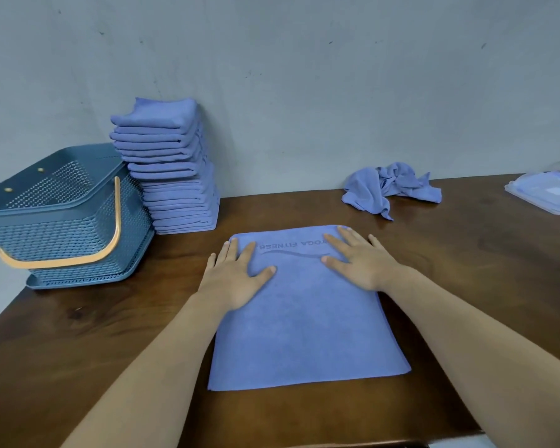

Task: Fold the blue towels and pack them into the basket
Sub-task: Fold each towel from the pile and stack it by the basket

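You're pressing your left hand (236, 279) and right hand (361, 265) flat, fingers straight and spread, gripping nothing, on the soft rectangular blue towel (304, 331); printed lettering's sitting between your fingertips.

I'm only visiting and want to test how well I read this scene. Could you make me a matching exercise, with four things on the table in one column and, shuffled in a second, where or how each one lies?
Things
1. spread towel
2. folded stack
3. crumpled towel
4. basket

Places or states
A. bunched up near the far edge of the table, right of centre
B. at the table's left end, orange handle hanging down
C. flat under the left hand and right hand
D. piled high against the wall

Pairs: 1-C, 2-D, 3-A, 4-B
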{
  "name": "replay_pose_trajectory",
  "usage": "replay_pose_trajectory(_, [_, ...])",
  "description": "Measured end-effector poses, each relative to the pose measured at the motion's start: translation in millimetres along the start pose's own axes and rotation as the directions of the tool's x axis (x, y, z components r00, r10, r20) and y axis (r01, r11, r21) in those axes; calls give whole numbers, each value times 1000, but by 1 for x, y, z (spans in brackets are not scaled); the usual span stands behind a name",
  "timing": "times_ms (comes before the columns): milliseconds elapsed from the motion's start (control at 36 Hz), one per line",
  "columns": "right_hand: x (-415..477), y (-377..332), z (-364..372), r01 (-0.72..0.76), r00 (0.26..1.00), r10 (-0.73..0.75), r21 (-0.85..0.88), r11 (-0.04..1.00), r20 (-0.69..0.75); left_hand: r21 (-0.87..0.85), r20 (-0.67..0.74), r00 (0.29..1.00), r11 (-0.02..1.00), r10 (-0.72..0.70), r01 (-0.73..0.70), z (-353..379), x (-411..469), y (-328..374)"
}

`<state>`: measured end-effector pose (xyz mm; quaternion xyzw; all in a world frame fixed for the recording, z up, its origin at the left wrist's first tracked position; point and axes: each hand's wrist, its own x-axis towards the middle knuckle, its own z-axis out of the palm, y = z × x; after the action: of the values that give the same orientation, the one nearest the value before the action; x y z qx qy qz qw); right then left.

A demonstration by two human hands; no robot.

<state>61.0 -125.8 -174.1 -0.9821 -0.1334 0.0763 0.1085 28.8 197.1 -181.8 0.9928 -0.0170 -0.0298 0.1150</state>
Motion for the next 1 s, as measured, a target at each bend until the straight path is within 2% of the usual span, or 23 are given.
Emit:
replay_pose_trajectory(167, [-2,-3,-1,-1,1000,1,-8,1000,-3,6,17,1000,1000,2,-3,-4,-2,3])
replay_pose_trajectory(306, [-34,-26,-2,58,990,-64,-48,997,-125,-19,-38,999,1000,13,-14,-13,-20,12])
replay_pose_trajectory(389, [-72,-48,12,186,974,-184,-3,983,-132,2,-89,983,987,163,-164,-10,-52,27])
replay_pose_trajectory(500, [-123,-66,36,298,952,-299,-17,954,-72,-66,-1,937,935,350,-350,4,-114,47])
replay_pose_trajectory(667, [-175,-60,50,334,936,-337,-43,942,-100,-54,-14,921,919,389,-390,12,-179,40])
replay_pose_trajectory(722, [-188,-61,52,367,915,-365,-17,930,-172,-54,-65,896,895,439,-442,13,-194,38])
replay_pose_trajectory(833, [-206,-62,56,480,830,-441,34,877,-341,-29,-166,794,802,585,-597,18,-215,42])
replay_pose_trajectory(917, [-209,-63,57,483,829,-435,59,873,-352,32,-259,755,787,602,-617,17,-217,47])
replay_pose_trajectory(1000, [-208,-65,55,464,847,-411,89,881,-338,117,-280,737,784,615,-610,10,-214,53])
